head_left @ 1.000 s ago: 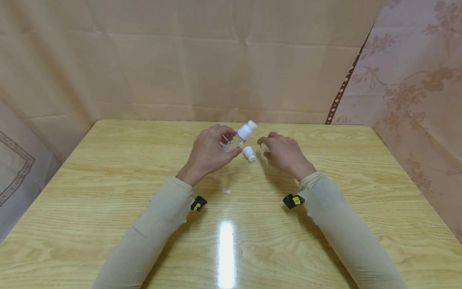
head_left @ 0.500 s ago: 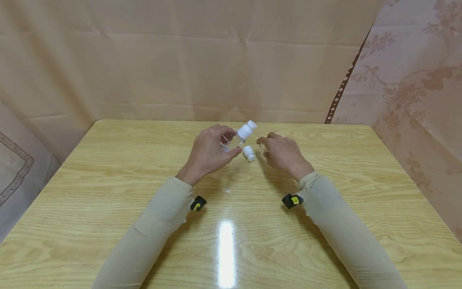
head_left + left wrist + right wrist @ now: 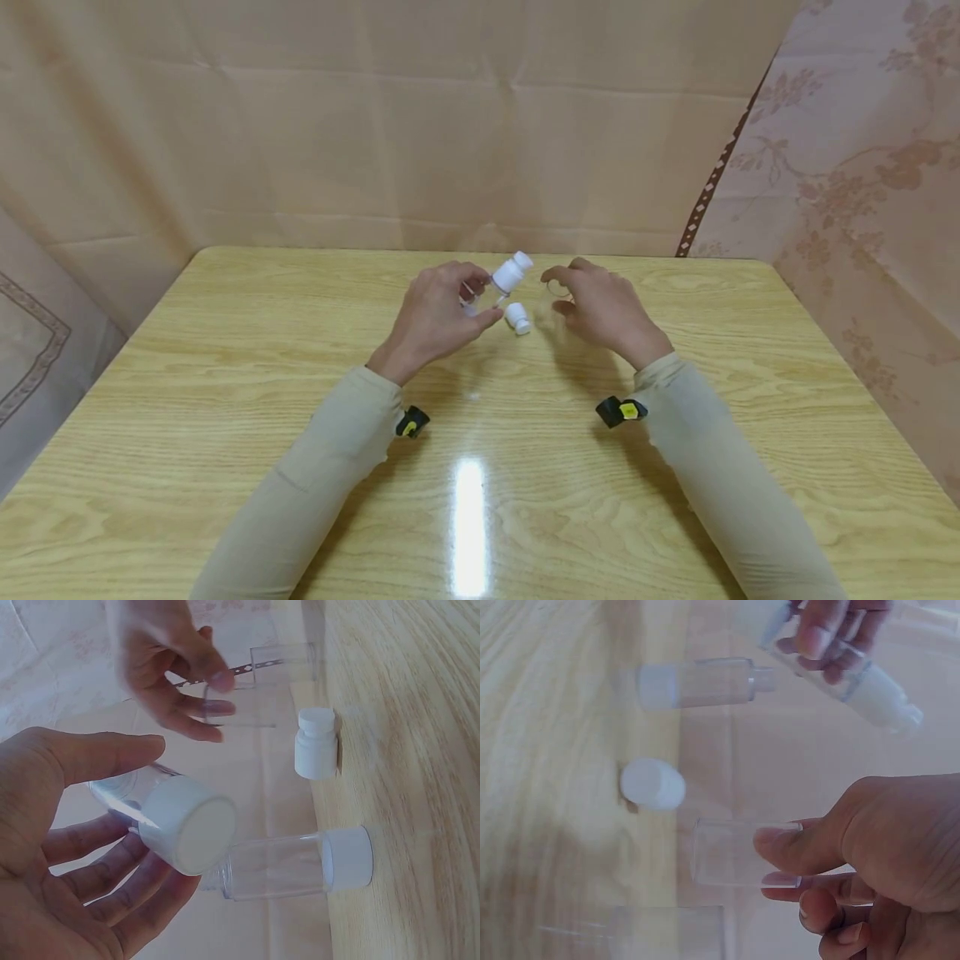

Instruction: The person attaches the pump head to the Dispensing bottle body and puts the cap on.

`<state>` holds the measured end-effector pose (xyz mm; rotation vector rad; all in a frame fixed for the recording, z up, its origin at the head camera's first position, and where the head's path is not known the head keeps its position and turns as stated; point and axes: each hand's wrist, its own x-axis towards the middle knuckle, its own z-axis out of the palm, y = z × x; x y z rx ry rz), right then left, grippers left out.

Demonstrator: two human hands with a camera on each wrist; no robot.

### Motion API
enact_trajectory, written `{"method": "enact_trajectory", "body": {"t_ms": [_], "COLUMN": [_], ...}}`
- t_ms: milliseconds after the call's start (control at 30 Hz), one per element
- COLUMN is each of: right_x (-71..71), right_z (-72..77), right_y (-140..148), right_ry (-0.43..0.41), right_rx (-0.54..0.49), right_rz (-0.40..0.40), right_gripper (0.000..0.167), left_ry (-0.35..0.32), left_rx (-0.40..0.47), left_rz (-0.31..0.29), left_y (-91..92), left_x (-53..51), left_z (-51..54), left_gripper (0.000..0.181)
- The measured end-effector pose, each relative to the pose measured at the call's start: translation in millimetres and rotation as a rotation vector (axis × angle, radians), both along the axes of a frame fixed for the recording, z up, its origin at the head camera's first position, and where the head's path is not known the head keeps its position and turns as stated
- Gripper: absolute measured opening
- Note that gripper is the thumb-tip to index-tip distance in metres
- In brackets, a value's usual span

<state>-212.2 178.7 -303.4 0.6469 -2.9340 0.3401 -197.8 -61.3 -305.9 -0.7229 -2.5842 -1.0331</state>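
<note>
My left hand grips a clear bottle with a white base and a white pump top, tilted above the table. In the right wrist view its white pump top points away from the hand. Between thumb and fingers, my right hand pinches a clear cylindrical cap, raised to the right of the bottle and apart from it. A small white pump head stands on the table between the hands. Another clear bottle with a white base stands near it, largely hidden behind the left hand in the head view.
A second clear cap appears beyond the right hand, near the table surface. The wood-patterned table reaches back to a beige curtain. A flowered curtain hangs on the right.
My right hand has moved slightly right and away from the bottle, carrying the clear cap. The left hand and its bottle stay almost still.
</note>
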Motion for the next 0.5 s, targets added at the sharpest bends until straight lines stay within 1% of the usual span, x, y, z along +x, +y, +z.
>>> {"method": "enact_trajectory", "body": {"t_ms": [333, 500], "right_x": [8.5, 10.6], "right_z": [18.8, 26.7], "right_y": [7, 11], "right_ry": [0.060, 0.059], "right_rx": [-0.119, -0.189], "right_rz": [0.018, 0.030], "right_gripper": [0.037, 0.038], "left_ry": [-0.010, -0.013], "left_rx": [-0.017, -0.022], "left_rz": [-0.002, -0.006], "left_y": [0.5, 0.7], "left_x": [1.8, 2.2], "left_z": [-0.4, -0.9], "left_gripper": [0.033, 0.033]}}
